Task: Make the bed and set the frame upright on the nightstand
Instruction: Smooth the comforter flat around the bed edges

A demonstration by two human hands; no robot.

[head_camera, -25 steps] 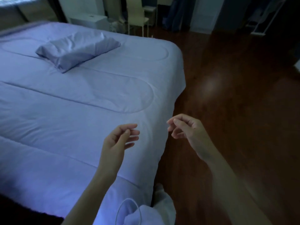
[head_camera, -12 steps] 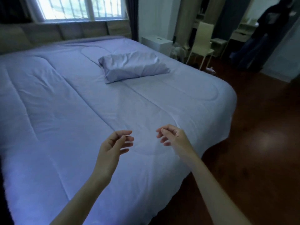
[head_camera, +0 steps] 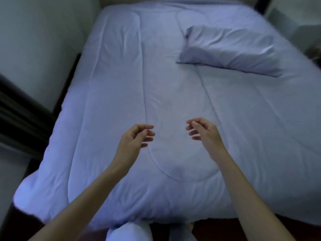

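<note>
Lilac quilt (head_camera: 121, 101) covers bed beneath pillow (head_camera: 229, 49); both hands (head_camera: 133, 141) (head_camera: 206, 134) loosely curled, empty.

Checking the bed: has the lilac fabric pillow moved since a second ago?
No. The lilac pillow still lies on the same quilt seam; only the view swung.

Quilt (head_camera: 121, 101): matt lilac cloth, stitched channels, soft shallow wrinkles, fills frame centre. Pillow (head_camera: 229, 49), upper right: same lilac cloth but smoother, faint sheen on the creases. Wall (head_camera: 43, 40), upper left: plain matt pale surface. Floor (head_camera: 243, 228), bottom right: dark, material unclear.
</note>
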